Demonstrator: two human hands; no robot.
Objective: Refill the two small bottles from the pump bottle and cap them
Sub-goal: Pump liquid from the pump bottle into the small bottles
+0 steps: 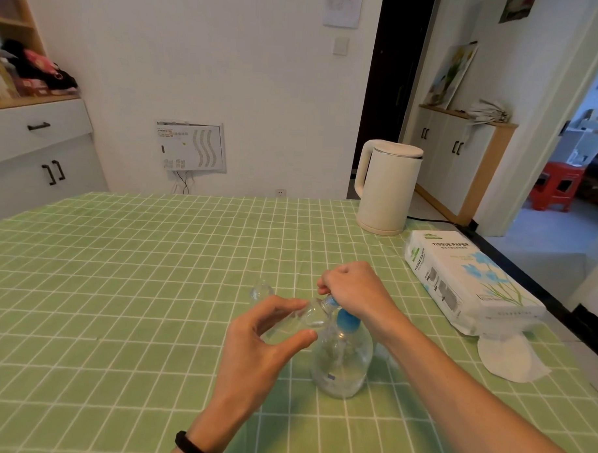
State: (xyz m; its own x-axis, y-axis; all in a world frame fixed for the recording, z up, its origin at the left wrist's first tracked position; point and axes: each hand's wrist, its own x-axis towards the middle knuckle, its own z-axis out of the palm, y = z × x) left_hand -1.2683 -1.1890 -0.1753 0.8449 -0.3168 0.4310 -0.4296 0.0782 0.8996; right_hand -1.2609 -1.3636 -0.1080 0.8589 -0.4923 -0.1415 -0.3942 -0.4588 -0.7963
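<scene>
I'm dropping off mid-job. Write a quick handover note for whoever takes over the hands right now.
Left hand pinches a small bottle, tilted, with its mouth at the spout of the upright pump bottle.
Right hand grips the pump head.
A second clear item stands behind them, untouched; whether it is a bottle or a cap I cannot tell.
Done: nothing capped; fill level unclear.
Left: finish this bottle, fill the other, cap both.

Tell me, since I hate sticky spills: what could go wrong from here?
1. The left hand pinches the small bottle tilted at the spout of the pump bottle; a squirt could miss its narrow mouth and hit the tablecloth.
2. The other small bottle stands close behind the left hand, which could knock it over.
</scene>
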